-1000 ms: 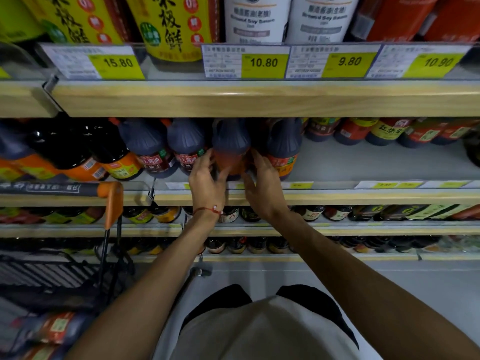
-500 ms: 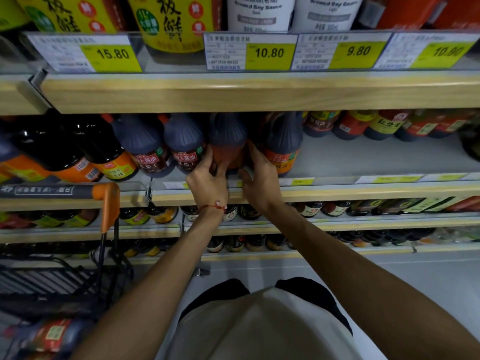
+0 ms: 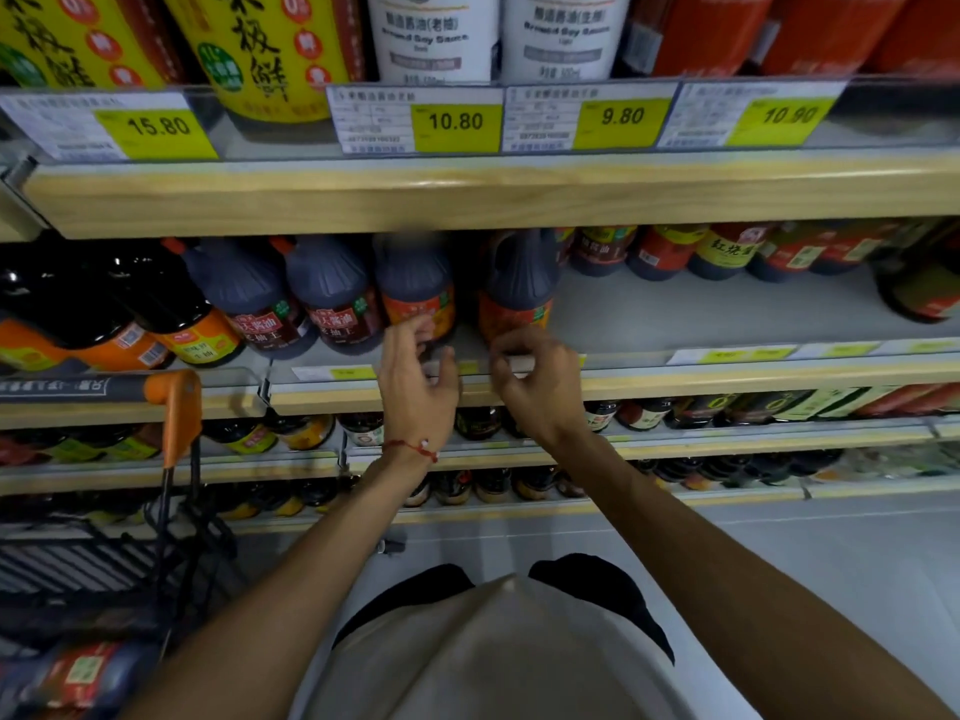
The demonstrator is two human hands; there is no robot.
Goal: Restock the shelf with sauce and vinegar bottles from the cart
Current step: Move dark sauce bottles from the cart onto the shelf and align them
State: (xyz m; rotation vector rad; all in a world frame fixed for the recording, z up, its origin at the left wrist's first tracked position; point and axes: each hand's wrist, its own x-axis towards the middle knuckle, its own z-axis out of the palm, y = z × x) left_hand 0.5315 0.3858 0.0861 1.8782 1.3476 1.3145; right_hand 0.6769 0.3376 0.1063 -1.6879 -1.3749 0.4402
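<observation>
While L hand [image 3: 415,387], R hand [image 3: 537,387] hover by shelf edge [image 3: 727,377], room rightward.

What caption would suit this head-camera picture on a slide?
Left hand and right hand, both empty, in front of two orange-labelled sauce bottles on the shelf, cart alongside.

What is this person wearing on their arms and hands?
Both forearms are bare: no sleeves or gloves in view. A thin red string bracelet with a small pale bead circles the wrist of the left hand; the right hand wears nothing.
</observation>
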